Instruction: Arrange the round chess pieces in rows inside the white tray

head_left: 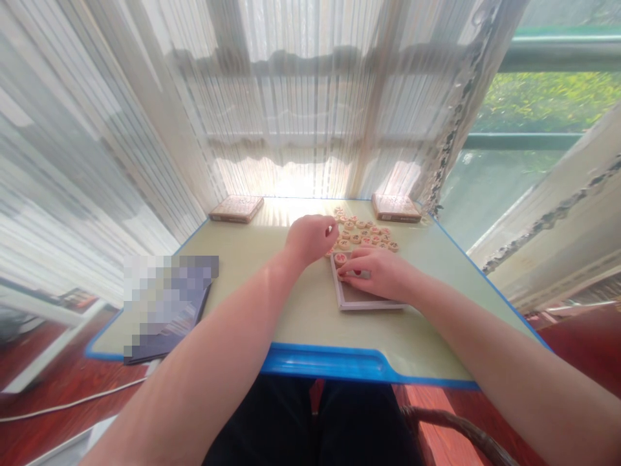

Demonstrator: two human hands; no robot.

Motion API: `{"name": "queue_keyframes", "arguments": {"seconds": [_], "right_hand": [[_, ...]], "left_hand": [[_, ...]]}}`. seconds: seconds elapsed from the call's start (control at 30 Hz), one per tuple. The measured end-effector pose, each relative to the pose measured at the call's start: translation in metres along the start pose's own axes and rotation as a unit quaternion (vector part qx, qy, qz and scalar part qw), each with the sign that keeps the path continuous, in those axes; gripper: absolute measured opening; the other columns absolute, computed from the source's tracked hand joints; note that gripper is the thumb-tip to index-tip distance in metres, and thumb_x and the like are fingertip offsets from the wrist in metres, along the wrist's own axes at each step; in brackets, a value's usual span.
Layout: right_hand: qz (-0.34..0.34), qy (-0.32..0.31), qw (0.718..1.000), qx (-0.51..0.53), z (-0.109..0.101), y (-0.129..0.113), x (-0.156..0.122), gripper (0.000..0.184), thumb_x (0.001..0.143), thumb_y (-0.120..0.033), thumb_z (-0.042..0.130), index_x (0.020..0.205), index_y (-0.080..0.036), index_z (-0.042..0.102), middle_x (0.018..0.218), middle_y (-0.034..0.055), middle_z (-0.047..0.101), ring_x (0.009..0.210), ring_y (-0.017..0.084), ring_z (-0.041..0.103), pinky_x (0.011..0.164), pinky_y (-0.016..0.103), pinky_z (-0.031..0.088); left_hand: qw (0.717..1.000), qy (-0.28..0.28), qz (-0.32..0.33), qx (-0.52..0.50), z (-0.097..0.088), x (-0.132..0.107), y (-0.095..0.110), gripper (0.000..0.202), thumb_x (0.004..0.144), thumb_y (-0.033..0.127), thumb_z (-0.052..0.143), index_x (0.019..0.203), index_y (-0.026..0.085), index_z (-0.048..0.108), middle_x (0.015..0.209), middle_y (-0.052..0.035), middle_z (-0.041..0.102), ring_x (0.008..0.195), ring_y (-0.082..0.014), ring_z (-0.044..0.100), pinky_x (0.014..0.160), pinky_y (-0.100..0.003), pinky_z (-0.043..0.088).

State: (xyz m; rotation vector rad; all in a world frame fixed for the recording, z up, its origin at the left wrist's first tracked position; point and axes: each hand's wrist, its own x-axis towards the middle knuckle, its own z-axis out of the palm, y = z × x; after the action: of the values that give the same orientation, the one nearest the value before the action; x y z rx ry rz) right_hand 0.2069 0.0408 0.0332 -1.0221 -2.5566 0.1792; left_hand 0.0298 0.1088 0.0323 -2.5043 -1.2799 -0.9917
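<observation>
My left hand (313,236) is closed, fingers curled, at the left edge of a spread of round wooden xiangqi pieces (361,238). Whatever its fingertips hold, if anything, is hidden. Over a shallow open box (371,303) with a pale rim, my right hand (381,266) reaches in from the right. Its thumb and fingers close on a xiangqi piece at the box's left side, mostly covered by the fingertips. A larger-looking piece with a red character (341,258) lies in the box's far left corner. Another red mark shows between the right fingers.
Two flat boxes stand at the table's far edge, a left box (237,209) and a right box (396,208). A dark, partly blurred-out flat item (167,310) lies at the left edge. The pale table (233,272) has a blue rim; curtains (301,97) hang behind it.
</observation>
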Motion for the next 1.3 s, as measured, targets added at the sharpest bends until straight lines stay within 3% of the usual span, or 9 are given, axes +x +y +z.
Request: {"name": "queue_keyframes", "arguments": {"seconds": [0.5,0.97,1.17,1.3], "right_hand": [[0.035,0.023,0.999,-0.015,-0.0008,0.0004,-0.0015,0.021,0.082,-0.036,0.057,0.089,-0.023,0.072,0.081,0.0032,0.069,0.075,0.016,0.06,0.067,0.026,0.041],[0.054,-0.002,0.998,-0.019,-0.0028,0.0021,-0.0012,0.015,0.08,-0.03,0.058,0.078,-0.022,0.071,0.072,0.0011,0.066,0.067,0.014,0.056,0.062,0.024,0.039],[0.059,0.009,0.998,-0.015,-0.0014,0.0011,-0.0017,0.021,0.081,-0.037,0.058,0.091,-0.023,0.07,0.072,0.0016,0.066,0.068,0.015,0.057,0.063,0.025,0.04],[0.056,0.0,0.998,-0.025,-0.0019,0.0009,-0.0018,0.019,0.081,-0.034,0.057,0.089,-0.024,0.071,0.073,0.0013,0.067,0.068,0.015,0.058,0.062,0.025,0.04]], "left_hand": [[0.999,-0.038,-0.002,0.015,-0.0019,-0.0002,0.005,0.027,0.08,0.025,0.044,0.06,0.019,0.061,0.057,-0.004,0.059,0.056,-0.0173,0.052,0.055,-0.03,0.033],[0.999,-0.032,-0.002,0.016,-0.002,-0.0011,0.0045,0.028,0.081,0.026,0.043,0.059,0.019,0.059,0.058,-0.0044,0.06,0.057,-0.0175,0.053,0.055,-0.029,0.032],[0.999,-0.04,-0.002,0.012,-0.0041,-0.0011,0.0057,0.027,0.08,0.026,0.044,0.06,0.019,0.06,0.059,-0.0044,0.06,0.058,-0.0174,0.054,0.055,-0.029,0.033],[0.999,-0.041,-0.001,0.013,-0.004,-0.0011,0.0054,0.026,0.08,0.025,0.044,0.06,0.019,0.06,0.059,-0.004,0.06,0.058,-0.0176,0.053,0.054,-0.029,0.032]]}}
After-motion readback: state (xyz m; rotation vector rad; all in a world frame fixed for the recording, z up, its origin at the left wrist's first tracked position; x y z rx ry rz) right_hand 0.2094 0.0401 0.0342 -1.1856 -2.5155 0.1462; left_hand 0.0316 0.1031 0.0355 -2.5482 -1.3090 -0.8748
